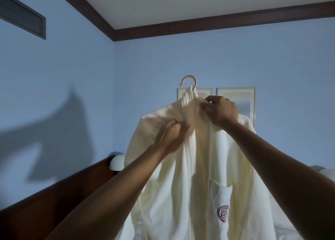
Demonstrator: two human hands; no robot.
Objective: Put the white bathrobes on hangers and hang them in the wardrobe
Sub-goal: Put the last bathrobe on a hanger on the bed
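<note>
Bathrobe point(195, 167) on hanger point(188, 81), left hand point(174, 136) and right hand point(222, 111) gripping collar

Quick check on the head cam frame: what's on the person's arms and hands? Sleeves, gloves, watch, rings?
Nothing visibly worn. Both forearms are bare right down to the bottom edge of the frame, with no sleeve or cuff in view. The left hand and right hand are ungloved. No watch, bracelet or band shows at either wrist, and no rings on the fingers that are visible; some fingers are hidden in cloth.

A white bathrobe point(190, 167) hangs upright at centre frame, draped over a hanger. Only the hanger's gold hook point(188, 80) shows above the collar. A red emblem marks its chest pocket point(220, 203).
</note>
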